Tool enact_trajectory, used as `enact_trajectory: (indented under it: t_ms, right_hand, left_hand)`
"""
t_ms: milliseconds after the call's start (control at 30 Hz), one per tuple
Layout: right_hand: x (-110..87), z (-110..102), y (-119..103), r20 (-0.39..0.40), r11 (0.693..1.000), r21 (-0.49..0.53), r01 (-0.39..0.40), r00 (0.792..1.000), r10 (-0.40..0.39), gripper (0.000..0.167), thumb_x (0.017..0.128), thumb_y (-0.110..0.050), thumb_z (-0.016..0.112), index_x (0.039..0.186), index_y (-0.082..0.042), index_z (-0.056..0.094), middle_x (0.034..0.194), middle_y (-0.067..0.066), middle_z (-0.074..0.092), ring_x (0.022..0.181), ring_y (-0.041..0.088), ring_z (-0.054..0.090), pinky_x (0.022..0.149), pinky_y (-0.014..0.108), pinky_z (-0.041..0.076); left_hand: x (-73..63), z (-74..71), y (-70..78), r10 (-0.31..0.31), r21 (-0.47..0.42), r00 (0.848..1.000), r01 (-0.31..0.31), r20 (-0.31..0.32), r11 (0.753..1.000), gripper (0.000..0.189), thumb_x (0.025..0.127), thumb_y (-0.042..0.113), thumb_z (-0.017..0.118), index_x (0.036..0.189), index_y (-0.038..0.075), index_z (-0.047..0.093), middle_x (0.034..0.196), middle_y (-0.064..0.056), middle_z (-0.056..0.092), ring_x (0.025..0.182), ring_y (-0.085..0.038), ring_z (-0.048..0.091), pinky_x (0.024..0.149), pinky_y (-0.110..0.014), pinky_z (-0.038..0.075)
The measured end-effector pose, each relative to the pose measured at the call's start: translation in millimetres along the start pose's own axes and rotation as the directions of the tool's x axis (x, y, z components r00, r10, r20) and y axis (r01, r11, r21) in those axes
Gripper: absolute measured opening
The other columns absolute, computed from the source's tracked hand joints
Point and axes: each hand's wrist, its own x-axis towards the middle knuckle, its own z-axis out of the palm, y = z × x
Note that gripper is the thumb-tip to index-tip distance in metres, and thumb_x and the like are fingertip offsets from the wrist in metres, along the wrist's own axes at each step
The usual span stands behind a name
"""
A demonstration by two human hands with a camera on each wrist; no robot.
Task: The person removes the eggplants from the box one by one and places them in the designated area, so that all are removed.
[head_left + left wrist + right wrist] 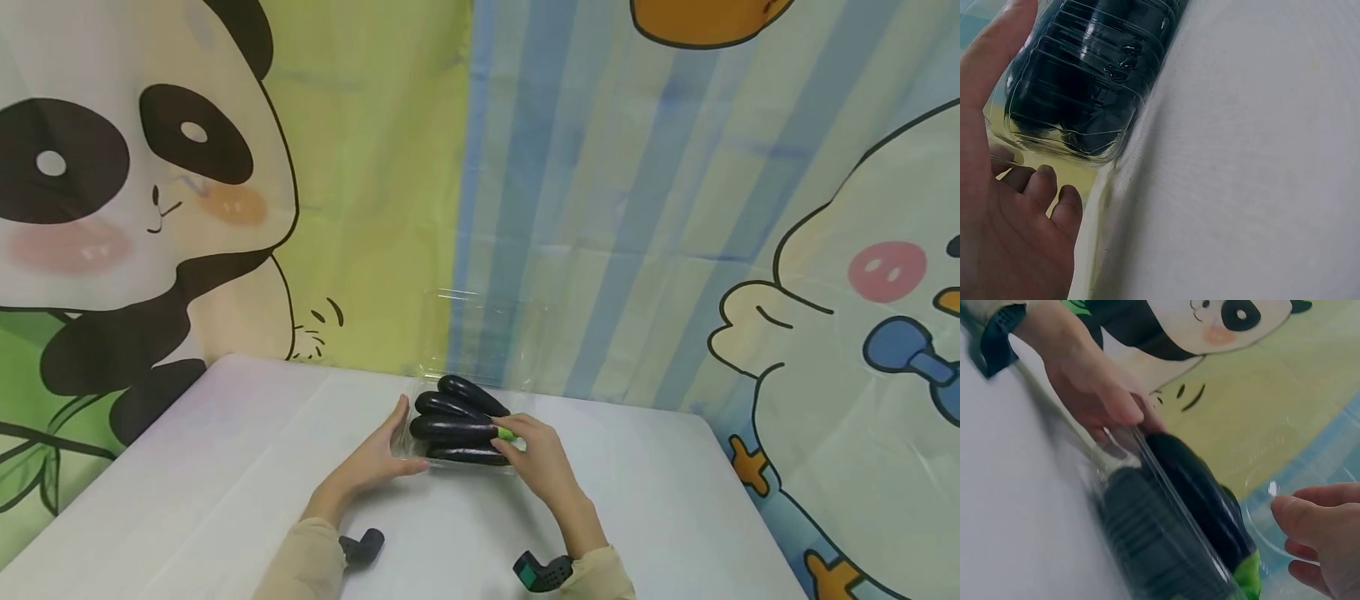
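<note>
Several dark, glossy eggplants (452, 430) lie side by side in a clear plastic box (468, 468), with the box's transparent lid (480, 333) raised behind them. At the box's left end, my left hand (378, 454) grips the corner, its thumb along the near side. My right hand (536, 458) is over the box's right end, thumb and fingers around the green stem (507, 434) of one eggplant in the head view. In the right wrist view, my right hand (1329, 537) stands a little apart from that stem, nothing held between its fingers.
The box stands near the back edge of a white table (225, 500). Behind it hangs a cloth backdrop (375, 167) with a cartoon panda and a white cartoon bird. Dark camera mounts (543, 572) sit on both wrists below beige sleeves.
</note>
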Motion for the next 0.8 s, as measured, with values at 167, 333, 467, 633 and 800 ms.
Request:
enact_trajectory:
  t_ms: [167,333,467,633,800]
  right_hand:
    - [0.3,4,16,-0.082,1.000,0.018,-0.023,0.996,0.025,0.037,0.079,-0.015,0.076,0.116,-0.009,0.069,0.108,0.002,0.069,0.091,0.023,0.068,0.077,0.030,0.058]
    - [2.3,7,26,-0.069,0.998,0.019,-0.059,0.996,0.061,0.037,0.080,-0.014,0.075,0.115,-0.007,0.069,0.109,0.005,0.069,0.092,0.024,0.069,0.079,0.030,0.059]
    - [4.0,10,30,-0.044,0.995,0.002,-0.095,0.995,0.095,0.036,0.079,-0.013,0.075,0.114,-0.005,0.069,0.108,0.008,0.070,0.091,0.025,0.070,0.078,0.030,0.059]
    - [5.7,12,32,-0.019,0.988,-0.042,-0.146,0.989,0.146,0.034,0.078,-0.015,0.076,0.110,-0.006,0.071,0.105,0.008,0.072,0.090,0.021,0.070,0.076,0.028,0.059]
    - [8.2,13,33,-0.008,0.987,-0.055,-0.149,0.989,0.149,0.033,0.076,-0.013,0.077,0.109,-0.007,0.072,0.104,0.008,0.073,0.090,0.019,0.071,0.075,0.027,0.059]
  left_hand:
    - [-4.7,-0.1,-2.3,0.001,0.021,1.000,0.000,-0.017,1.000,0.124,0.067,0.051,0.081,0.154,0.014,0.002,0.161,-0.003,0.001,0.148,-0.025,0.005,0.120,-0.048,0.011]
    - [-2.6,0.2,-3.2,0.019,0.022,1.000,-0.018,-0.015,1.000,0.121,0.069,0.049,0.080,0.154,0.014,0.002,0.161,-0.004,0.001,0.148,-0.026,0.005,0.120,-0.050,0.011]
    - [-2.5,0.7,-3.1,0.020,0.020,1.000,-0.020,-0.010,1.000,0.120,0.069,0.049,0.080,0.154,0.014,0.002,0.161,-0.003,0.001,0.148,-0.025,0.005,0.120,-0.049,0.011]
    - [-2.4,1.1,-4.4,0.021,0.016,1.000,-0.021,-0.005,1.000,0.120,0.069,0.050,0.080,0.154,0.015,0.002,0.161,-0.003,0.003,0.148,-0.025,0.006,0.120,-0.050,0.012]
    - [-2.0,-0.4,-3.6,0.021,0.014,1.000,-0.021,-0.010,1.000,0.120,0.069,0.048,0.081,0.154,0.015,0.003,0.161,-0.003,0.004,0.148,-0.025,0.008,0.120,-0.049,0.013]
